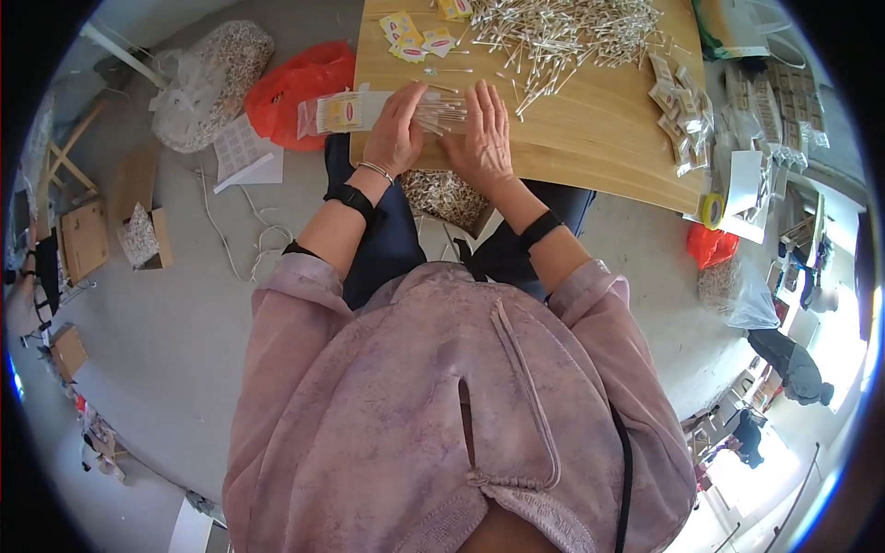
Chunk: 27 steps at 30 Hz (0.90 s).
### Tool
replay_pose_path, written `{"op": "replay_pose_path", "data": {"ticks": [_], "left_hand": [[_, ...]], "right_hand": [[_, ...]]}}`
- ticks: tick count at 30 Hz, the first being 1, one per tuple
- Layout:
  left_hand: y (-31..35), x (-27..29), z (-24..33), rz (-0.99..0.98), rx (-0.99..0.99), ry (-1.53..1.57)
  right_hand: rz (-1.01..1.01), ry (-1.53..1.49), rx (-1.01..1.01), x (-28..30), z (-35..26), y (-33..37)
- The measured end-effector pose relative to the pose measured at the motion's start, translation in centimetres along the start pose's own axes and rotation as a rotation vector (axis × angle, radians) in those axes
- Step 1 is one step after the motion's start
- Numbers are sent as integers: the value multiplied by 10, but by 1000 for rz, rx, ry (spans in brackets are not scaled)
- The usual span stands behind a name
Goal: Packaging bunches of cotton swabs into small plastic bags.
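A loose bundle of cotton swabs (441,112) lies at the near edge of the wooden table, between my two hands. My left hand (396,129) is at the bundle's left end, its fingers stretched out and close together. Against the right end rests my right hand (483,134), fingers straight and pointing away from me. The palms face each other across the swabs, and neither hand is closed round them. Just left of my left hand is a clear plastic bag of swabs (323,114) with a yellow label (345,112).
A large heap of swabs (572,32) covers the table's (590,138) far side. Yellow cards (415,39) lie at far left, filled packets (680,111) at right. Below the edge stands a box of swabs (442,198). A red bag (300,92) sits left of the table.
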<state>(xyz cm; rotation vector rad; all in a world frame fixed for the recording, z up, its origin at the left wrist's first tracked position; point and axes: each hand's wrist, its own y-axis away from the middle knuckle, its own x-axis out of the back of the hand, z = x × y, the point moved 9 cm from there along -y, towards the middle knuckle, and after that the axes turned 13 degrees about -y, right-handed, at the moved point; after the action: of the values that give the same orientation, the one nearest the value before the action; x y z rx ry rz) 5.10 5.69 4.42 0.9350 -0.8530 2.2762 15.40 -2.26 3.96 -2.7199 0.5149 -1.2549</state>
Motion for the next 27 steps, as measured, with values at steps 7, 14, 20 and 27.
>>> {"op": "replay_pose_path", "data": {"ticks": [7,14,20,27], "left_hand": [[-1,-1,3,22,-27,6],[3,-3,-4,14,35,77],[12,-10,5,-52,-24,-148],[-2,-17,3,-25,-43,-108]], "right_hand": [[57,-139,7,-2,15,-5],[177,-369,-44,-5,11,-4],[175,-388,-2,-11,0,-6],[257,-485,-31,-3,13,-15]]}}
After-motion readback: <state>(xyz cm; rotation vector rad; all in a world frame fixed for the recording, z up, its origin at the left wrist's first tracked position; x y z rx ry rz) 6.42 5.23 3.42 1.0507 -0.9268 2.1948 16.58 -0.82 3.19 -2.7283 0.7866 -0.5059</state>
